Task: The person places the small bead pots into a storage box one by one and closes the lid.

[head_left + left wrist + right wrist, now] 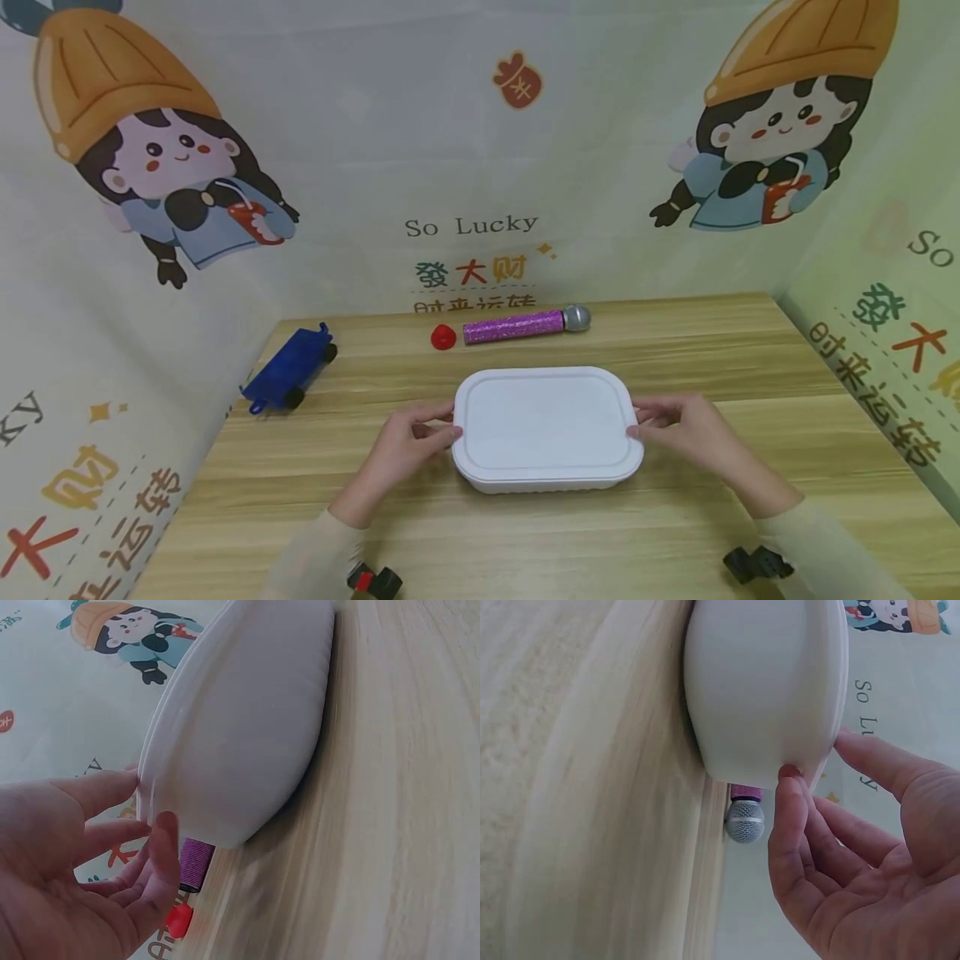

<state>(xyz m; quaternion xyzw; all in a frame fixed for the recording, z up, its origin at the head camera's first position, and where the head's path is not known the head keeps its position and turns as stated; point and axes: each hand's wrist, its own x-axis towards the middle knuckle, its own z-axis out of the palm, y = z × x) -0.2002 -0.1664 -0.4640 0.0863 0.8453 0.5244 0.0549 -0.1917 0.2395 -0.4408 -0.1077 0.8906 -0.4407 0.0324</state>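
Note:
A white rectangular food container (pixel 547 425) with rounded corners and a flat lid sits on the wooden table. At its left end my left hand (pixel 408 437) pinches the rim between thumb and fingers. My right hand (pixel 686 427) grips the opposite end the same way, thumb at the lid's edge. In the left wrist view, fingertips (pixel 164 825) press just below the lid's rim. The right wrist view has the smooth container side (pixel 757 690) low over the table, with fingertips under the rim. Whatever is inside is hidden by the lid.
Behind the container lies a microphone (pixel 517 327) with a glittery purple handle and grey head. A small red object (pixel 443 337) is beside its handle end. Toward the back left stands a blue toy cart (pixel 291 371) with black wheels. Printed cloth walls (pixel 360 150) border the table.

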